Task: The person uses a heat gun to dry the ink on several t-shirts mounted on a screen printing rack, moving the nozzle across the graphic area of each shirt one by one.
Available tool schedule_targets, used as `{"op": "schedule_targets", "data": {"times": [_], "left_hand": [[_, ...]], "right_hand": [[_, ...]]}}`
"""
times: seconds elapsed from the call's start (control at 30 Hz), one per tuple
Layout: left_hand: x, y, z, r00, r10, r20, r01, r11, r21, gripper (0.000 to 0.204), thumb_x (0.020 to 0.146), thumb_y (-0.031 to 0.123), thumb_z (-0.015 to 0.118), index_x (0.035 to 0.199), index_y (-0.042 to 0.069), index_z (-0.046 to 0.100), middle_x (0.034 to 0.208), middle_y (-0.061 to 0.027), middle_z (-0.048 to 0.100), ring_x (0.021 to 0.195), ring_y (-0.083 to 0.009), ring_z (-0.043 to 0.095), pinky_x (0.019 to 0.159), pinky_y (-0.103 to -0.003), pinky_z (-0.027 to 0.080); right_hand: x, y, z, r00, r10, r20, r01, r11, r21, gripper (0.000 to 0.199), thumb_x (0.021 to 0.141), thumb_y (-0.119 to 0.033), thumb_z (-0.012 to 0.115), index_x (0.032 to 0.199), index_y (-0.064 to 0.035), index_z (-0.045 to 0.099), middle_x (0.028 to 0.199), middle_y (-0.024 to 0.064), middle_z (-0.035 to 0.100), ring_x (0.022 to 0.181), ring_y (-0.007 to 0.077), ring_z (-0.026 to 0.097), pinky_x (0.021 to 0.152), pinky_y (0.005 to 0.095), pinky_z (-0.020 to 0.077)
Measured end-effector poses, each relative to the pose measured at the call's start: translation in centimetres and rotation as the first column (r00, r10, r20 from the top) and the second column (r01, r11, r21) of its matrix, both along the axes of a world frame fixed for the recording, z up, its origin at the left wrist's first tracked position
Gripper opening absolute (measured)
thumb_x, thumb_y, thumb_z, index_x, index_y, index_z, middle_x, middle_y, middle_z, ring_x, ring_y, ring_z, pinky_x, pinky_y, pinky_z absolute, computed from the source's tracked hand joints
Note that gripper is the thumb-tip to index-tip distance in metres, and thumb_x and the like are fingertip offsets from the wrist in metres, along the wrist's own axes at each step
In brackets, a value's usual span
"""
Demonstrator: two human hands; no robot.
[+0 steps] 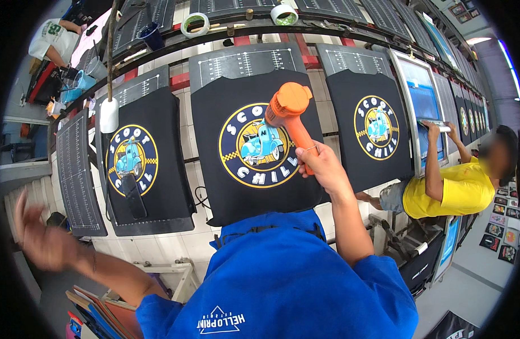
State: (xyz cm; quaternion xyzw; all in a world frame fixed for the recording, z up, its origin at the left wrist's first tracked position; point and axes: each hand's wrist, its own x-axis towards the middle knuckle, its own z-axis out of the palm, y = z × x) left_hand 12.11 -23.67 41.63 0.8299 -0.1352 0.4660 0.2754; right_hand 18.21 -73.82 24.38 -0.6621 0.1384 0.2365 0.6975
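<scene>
At a long print table, a person's right hand (323,166) is gripping the handle of an orange heat gun (288,113), fingers wrapped tight around it, and is holding the tool just over a black T-shirt (254,141) stretched flat on the middle board. The gun's body is hovering above the upper right part of the shirt's round printed design, a blue scooter ringed in yellow and white. The left hand (36,237) is swinging out wide at the person's left side, well away from the table; it is blurred, holding nothing, with fingers appearing loosely spread. The person is wearing a blue shirt (282,282), which is filling the lower centre of the view.

To the left, a second black T-shirt (141,164) bearing the same design is lying on its own board, with a dark flat strip resting on its lower half. To the right, a third black T-shirt (373,130) with the same print is lying on the next board. Beyond it, a co-worker in a yellow shirt (458,192) is reaching both hands up to a framed printing screen (421,101). Two rolls of tape (195,24) are sitting on the dark rail along the far edge of the table. Another person in a white shirt (56,37) is bending over at the far upper left.
</scene>
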Motion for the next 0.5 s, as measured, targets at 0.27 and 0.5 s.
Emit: {"op": "schedule_targets", "data": {"times": [0.27,0.5], "left_hand": [[2.9,8.0,-20.2,0.649,0.304,-0.697,-0.367,0.928,0.064,0.046,0.104,0.029,0.047,0.141,0.001,0.047,0.140,-0.0191,0.051,0.132,-0.0302,0.047,0.110,-0.039,0.035],[0.6,9.0,-23.5,0.410,0.176,-0.895,-0.316,0.948,0.042,0.032,0.103,0.025,0.049,0.112,-0.005,0.058,0.103,-0.0193,0.066,0.094,-0.0280,0.061,0.085,-0.035,0.046]], "right_hand": [[-1.6,-2.2,1.1,0.996,-0.024,-0.089,0.015,0.995,-0.099,0.030,0.093,-0.026,0.066,0.108,-0.0006,0.059,0.076,-0.0005,0.058,0.062,0.0060,0.056,0.056,0.0204,0.0457],[-3.3,-3.0,0.6,0.993,-0.046,-0.110,0.034,0.994,-0.108,0.030,0.094,-0.027,0.066,0.108,-0.0015,0.060,0.076,0.0001,0.058,0.061,0.0072,0.057,0.054,0.0207,0.0473]]}}
